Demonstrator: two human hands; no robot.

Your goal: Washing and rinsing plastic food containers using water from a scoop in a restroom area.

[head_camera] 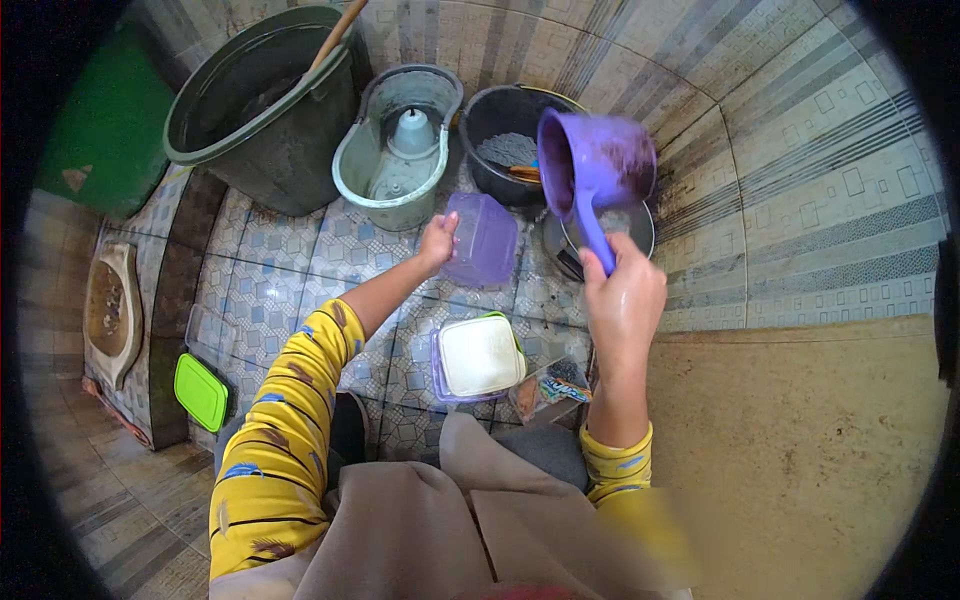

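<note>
My left hand (439, 244) grips the edge of a purple translucent plastic container (482, 244), held tilted above the wet tiled floor. In my right hand (626, 289) is the handle of a purple plastic water dipper (600, 161), raised over the buckets at the right. Its open mouth faces left; whether water is inside cannot be seen. Below the container, a stack of lids lies on the floor, with a white lid (480, 356) on top and purple and green edges beneath. Right of the stack, a clear tray (551, 390) holds a scrubber, a brown sponge-like piece and a printed sachet.
A large dark green tub (262, 187) with a wooden stick stands back left. Beside it are a grey-green figure-eight-shaped bucket (394, 210) and a black bucket (495, 176). A green lid (201, 392) leans at a step by a squat toilet (112, 315). Tiled wall (795, 187) borders the right.
</note>
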